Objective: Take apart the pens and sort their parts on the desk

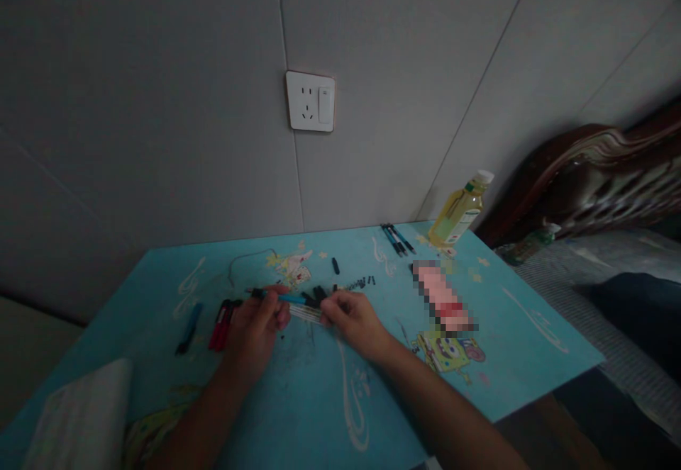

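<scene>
My left hand [260, 321] pinches a blue pen [291, 299] with a black grip, its tip pointing left. At the pen's right end my right hand [348, 317] is closed, thumb against fingers. Dark pieces [318, 294] show beside those fingertips; whether the hand grips one or the pen's end is hard to make out. White strips, perhaps pen refills [303, 312], lie beneath the hands. Beyond the right hand lie several small black parts [364, 282] and a black pen cap [335, 266]. Red pens [219, 325] lie just left of my left hand.
The blue patterned table [372, 413] stands against a wall with a socket [311, 101]. At its far right are several blue-black pens [398, 239] and a yellow bottle [462, 209]. A blurred pink item [441, 296] lies right, a blue piece [189, 328] and a white object [79, 413] left.
</scene>
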Demonstrator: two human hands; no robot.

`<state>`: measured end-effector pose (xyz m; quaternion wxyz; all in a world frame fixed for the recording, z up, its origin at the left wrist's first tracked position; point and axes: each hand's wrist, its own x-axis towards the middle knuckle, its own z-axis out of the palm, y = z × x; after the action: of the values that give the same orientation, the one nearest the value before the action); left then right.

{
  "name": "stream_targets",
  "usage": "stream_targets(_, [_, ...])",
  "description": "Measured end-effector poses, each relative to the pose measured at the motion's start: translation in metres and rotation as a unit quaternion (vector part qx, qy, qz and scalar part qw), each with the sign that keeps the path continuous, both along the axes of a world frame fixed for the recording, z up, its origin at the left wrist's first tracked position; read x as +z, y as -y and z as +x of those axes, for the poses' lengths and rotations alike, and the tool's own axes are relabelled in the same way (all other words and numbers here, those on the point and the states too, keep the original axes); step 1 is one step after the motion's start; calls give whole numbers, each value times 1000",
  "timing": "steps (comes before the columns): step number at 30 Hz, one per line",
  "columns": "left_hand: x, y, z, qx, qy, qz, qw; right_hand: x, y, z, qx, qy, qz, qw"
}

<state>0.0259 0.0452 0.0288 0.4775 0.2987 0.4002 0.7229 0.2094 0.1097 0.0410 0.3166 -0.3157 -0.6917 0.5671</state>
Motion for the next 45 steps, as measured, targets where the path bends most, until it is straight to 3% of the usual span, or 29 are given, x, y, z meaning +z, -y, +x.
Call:
stream_targets(3, [1,1,1,-26,-12,13,1000,-3,1,-1,-5,36,-29,999])
stream_targets(9, [4,1,-2,22,-32,6,999,0,5,-1,-42,15,115,992])
stream_targets(14, [7,1,2,27,-40,8,999,6,7,2,-10,59,128,990])
stream_targets(19, [7,1,3,42,-67,-13,997,2,10,0,20,74,73,994])
stream_targets(22, [8,2,3,28,-73,0,997,-4,12,-2,29,55,-6,998])
stream_targets(26, [15,5,7,-22,-20,58,998,-4,19,-3,146,-4,-156,977])
stream_targets(31, [24,5,11,-37,9,25,999,3,31,-4,264,24,-174,948])
stream_targets(35, [25,3,9,10,-5,9,1000,0,29,-7,206,17,-163,965])
stream_targets(39, [23,3,8,-5,-19,8,1000,-3,19,-8,120,2,-128,984])
stream_targets(45, [23,7,15,-31,-21,22,999,-3,17,-10,101,6,-116,988])
